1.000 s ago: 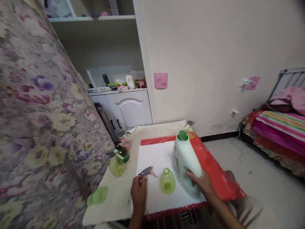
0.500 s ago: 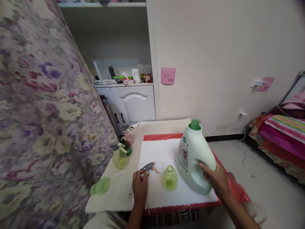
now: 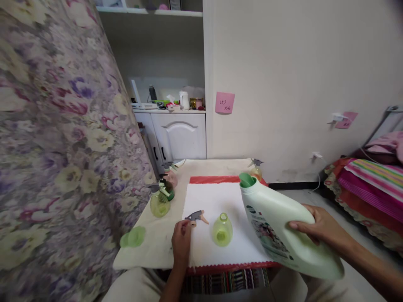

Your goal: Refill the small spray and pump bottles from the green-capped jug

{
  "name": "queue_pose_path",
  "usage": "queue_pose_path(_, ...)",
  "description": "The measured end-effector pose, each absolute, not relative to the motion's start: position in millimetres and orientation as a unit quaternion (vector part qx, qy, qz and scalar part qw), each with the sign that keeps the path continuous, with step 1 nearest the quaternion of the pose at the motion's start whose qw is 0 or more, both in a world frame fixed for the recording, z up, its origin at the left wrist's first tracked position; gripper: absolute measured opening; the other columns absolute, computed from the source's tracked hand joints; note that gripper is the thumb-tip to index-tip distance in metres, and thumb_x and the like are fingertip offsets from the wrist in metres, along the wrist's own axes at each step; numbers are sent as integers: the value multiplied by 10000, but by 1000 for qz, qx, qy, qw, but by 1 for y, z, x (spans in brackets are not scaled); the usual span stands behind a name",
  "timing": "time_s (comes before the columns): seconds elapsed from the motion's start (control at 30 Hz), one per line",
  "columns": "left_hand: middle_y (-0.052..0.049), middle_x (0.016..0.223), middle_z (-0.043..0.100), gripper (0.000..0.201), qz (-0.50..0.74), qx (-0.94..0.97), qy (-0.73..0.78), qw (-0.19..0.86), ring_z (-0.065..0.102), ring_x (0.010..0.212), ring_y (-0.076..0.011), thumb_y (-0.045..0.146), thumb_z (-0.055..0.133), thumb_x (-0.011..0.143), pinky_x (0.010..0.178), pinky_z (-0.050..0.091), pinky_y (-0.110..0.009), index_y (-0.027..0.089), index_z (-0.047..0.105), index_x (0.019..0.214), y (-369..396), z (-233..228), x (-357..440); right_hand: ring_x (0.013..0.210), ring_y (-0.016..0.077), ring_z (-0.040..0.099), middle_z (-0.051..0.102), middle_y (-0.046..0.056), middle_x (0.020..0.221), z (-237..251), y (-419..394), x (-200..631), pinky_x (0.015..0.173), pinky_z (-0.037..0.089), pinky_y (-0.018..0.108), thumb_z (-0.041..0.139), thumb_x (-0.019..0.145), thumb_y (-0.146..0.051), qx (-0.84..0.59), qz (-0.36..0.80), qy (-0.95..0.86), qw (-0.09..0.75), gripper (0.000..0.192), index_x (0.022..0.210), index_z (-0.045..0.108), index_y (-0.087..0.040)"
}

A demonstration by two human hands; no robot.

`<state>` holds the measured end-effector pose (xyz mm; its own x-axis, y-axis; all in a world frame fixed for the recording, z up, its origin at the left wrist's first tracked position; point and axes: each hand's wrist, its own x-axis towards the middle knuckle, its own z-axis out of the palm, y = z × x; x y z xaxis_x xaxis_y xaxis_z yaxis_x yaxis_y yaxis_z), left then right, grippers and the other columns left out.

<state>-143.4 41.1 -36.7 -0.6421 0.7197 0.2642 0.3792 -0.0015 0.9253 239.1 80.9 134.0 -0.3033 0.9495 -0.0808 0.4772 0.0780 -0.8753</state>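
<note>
My right hand [image 3: 324,228] is wrapped round the handle of a large pale green detergent jug [image 3: 302,247]. The jug tilts to the left, and a darker green spout [image 3: 247,180] shows in its uncapped mouth. Below and left of that mouth, a small yellow-green spray bottle [image 3: 222,233] stands upright without its top. My left hand [image 3: 181,243] pinches a grey and peach trigger spray head [image 3: 197,216] over the left side of the white sheet [image 3: 214,197]. Its dip tube is hard to make out. The jug's mouth and the bottle's neck are apart.
At the table's left stand a yellow-green spray bottle [image 3: 160,205], a dark green pump bottle [image 3: 169,191] and a pink spray bottle [image 3: 171,176]. A green cap [image 3: 137,236] lies near the left edge. Another spray bottle [image 3: 256,170] stands at the far right corner.
My right hand has tipped the jug from nearly upright over to the left, its base swinging out right. The spray bottle at the far right corner has come into sight. My left hand keeps its hold.
</note>
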Motion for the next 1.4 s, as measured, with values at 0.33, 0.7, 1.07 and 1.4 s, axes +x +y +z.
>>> queue_pose_path(0.33,-83,1251,584,372,539,581,570,216,491,1206,-256,281,621,794,1006,376,-405,246,601,1163,46,16,-69,504,121,539,682,30,730,143,85,237,362,339,182,742,643,-476,-492,445,-728,171,487,988,646,-145)
queue_pose_path(0.7,-38,1065,669,226,541,598,505,308,579,1052,-220,250,580,824,935,408,-338,230,642,1040,63,19,-67,669,175,618,691,20,760,150,101,228,527,445,200,754,631,-390,-478,366,-794,80,343,866,652,-162)
queue_pose_path(1.07,-52,1087,661,256,537,607,477,340,581,1065,-223,241,576,830,945,415,-340,226,632,1080,64,17,-70,745,217,645,718,48,854,156,113,223,594,450,233,744,656,-447,-452,250,-856,12,373,900,654,-180)
queue_pose_path(1.4,-69,1091,664,263,528,612,466,362,582,1067,-233,293,571,838,942,425,-354,218,647,1078,67,18,-73,724,223,643,708,48,819,160,123,217,582,438,240,733,646,-510,-450,220,-865,-24,403,883,647,-195)
